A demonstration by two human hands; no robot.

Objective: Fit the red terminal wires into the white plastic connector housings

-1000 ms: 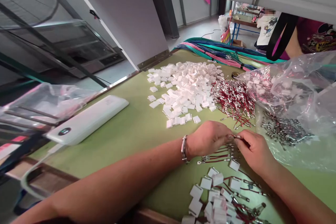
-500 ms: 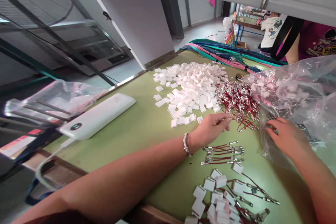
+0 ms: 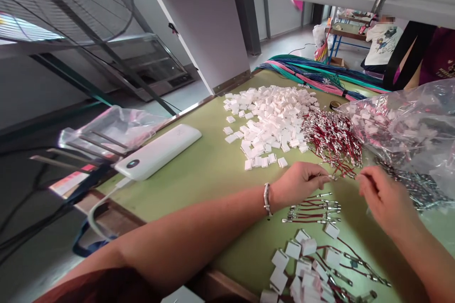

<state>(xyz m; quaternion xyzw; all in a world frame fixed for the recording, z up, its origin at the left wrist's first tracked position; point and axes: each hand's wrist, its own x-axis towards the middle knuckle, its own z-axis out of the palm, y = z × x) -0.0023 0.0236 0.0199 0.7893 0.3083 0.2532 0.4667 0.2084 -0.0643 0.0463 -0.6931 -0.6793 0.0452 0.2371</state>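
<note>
My left hand (image 3: 308, 182) is closed in a pinch, with the metal end of a short red wire (image 3: 333, 178) at its fingertips. Facing it, my right hand (image 3: 384, 194) is also pinched shut; whatever its fingertips hold is too small to make out. Just beyond both hands lies a heap of short red wires with metal ends (image 3: 334, 137). Below my left hand is a row of red wires with metal pieces at their ends (image 3: 314, 210). Nearer to me are several white plastic housings (image 3: 293, 249), some with red wires coming out.
A pile of white housings (image 3: 273, 113) covers the far middle of the green table (image 3: 199, 184). On the right stand a clear plastic bag (image 3: 423, 128) and a heap of small metal parts (image 3: 423, 189). A white power bank (image 3: 163, 149) lies left; bundled cables (image 3: 305, 71) lie behind.
My right hand has drawn back from the plastic bag toward my left hand, and its fingers have closed. The bag's near edge has shifted, uncovering more small metal parts. The view has turned slightly left.
</note>
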